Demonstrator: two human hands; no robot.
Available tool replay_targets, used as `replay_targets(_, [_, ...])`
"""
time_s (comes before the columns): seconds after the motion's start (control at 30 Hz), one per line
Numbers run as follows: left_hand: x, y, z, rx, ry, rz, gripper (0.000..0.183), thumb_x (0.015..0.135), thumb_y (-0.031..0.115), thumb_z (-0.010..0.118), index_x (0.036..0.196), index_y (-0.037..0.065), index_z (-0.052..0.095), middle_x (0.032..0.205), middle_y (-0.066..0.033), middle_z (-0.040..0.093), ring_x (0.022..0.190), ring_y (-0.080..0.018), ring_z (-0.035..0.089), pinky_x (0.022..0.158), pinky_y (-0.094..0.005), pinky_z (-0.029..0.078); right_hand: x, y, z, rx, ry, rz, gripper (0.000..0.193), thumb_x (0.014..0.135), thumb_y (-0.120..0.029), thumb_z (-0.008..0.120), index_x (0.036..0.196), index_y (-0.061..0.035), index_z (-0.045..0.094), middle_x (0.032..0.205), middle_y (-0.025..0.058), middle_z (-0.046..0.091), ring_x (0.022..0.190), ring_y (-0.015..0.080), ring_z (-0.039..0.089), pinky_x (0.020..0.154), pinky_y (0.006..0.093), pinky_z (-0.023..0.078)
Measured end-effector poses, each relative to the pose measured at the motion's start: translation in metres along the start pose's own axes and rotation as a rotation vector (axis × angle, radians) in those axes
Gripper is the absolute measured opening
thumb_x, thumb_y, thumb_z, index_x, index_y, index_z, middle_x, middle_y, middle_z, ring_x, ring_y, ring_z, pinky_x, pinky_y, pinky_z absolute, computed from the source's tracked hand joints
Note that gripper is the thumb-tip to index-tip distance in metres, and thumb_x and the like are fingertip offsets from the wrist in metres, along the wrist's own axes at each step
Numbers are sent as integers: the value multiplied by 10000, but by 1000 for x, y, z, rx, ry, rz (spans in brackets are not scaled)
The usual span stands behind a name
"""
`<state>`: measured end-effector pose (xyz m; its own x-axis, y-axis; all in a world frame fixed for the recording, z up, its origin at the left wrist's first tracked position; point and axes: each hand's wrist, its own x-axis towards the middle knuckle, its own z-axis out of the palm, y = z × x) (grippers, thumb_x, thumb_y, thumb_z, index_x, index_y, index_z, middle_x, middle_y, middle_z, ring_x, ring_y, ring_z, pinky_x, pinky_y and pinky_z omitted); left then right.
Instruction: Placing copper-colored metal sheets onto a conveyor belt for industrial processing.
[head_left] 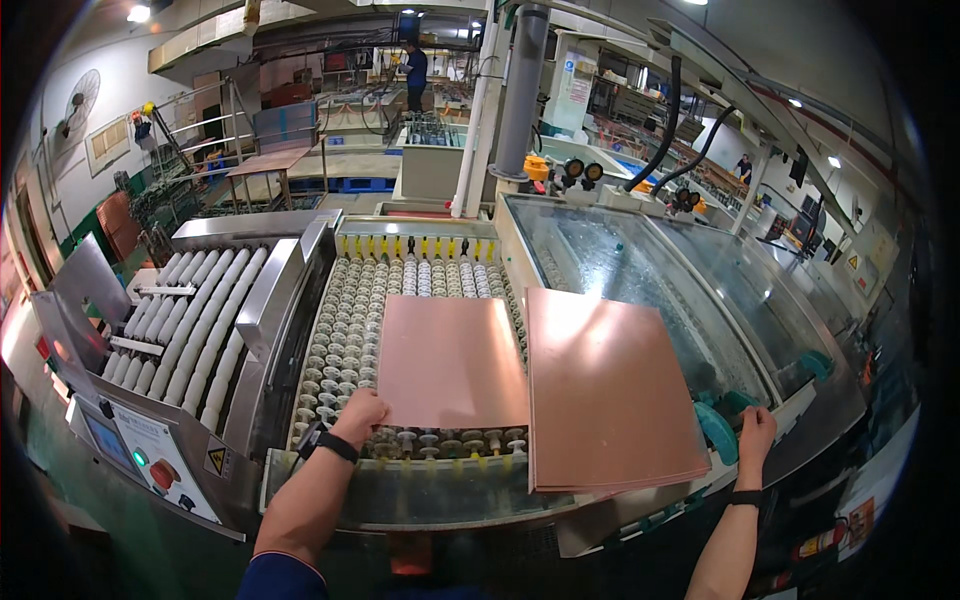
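A thin copper sheet (455, 360) lies over the white wheel rollers (345, 320) of the conveyor. My left hand (362, 412), a dark band on its wrist, is closed at the sheet's near left corner, gripping its edge. To the right, a stack of copper sheets (612, 390) rests partly over the glass cover, its near edge jutting toward me. My right hand (757, 432) is beyond the stack's right side, fingers curled together beside a teal handle (716, 432). Whatever those fingers hold, if anything, is hidden.
At left stands a roller unit (190, 310) with a control panel (145, 455). Wet glass covers (600, 250) stretch along the right. A grey pipe (522, 100) rises behind the conveyor. One person (415, 75) stands far back; another (743, 168) is at far right.
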<state>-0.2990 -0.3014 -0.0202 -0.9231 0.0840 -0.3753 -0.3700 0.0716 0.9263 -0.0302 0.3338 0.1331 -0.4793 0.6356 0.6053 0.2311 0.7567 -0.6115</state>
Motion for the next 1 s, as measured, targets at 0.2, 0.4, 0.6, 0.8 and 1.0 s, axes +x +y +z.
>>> replay_targets(0.2, [-6, 6, 13, 81, 18, 36, 86, 722, -72, 551, 713, 10, 574, 588, -58, 522, 438, -167, 454, 388, -314, 287, 2, 10, -1, -14, -5, 12, 297, 942, -171, 583, 733, 40, 567, 616, 71, 489, 592, 158, 445, 573, 361, 353])
replay_targets(0.4, [6, -4, 18, 40, 13, 70, 75, 756, -31, 562, 724, 30, 592, 604, -50, 529, 438, -156, 446, 384, -318, 286, 2, 10, 1, 31, -1, 13, 279, 935, -156, 581, 743, 45, 562, 617, 75, 477, 603, 157, 439, 581, 356, 351])
replay_targets(0.6, [19, -20, 26, -105, -81, 182, 62, 768, -29, 566, 741, 22, 586, 578, -44, 516, 419, -156, 432, 379, -315, 282, -1, 2, -2, 28, -4, 14, 280, 933, -152, 579, 739, 50, 557, 623, 83, 489, 614, 162, 453, 592, 355, 360])
replay_targets(0.8, [56, -47, 19, 41, -109, 87, 120, 811, 56, 712, 824, 63, 593, 670, -35, 564, 549, -178, 575, 410, -347, 375, 0, -2, -1, 27, -27, 38, 279, 929, -143, 579, 742, 59, 536, 635, 107, 478, 626, 181, 449, 608, 360, 362])
replay_targets(1.0, [31, -16, 55, 90, -32, 31, 106, 749, 31, 645, 709, 61, 553, 548, -35, 489, 404, -165, 465, 352, -323, 273, -1, 5, -7, 11, -14, 32, 282, 933, -145, 575, 742, 59, 538, 644, 124, 488, 622, 214, 463, 614, 377, 369])
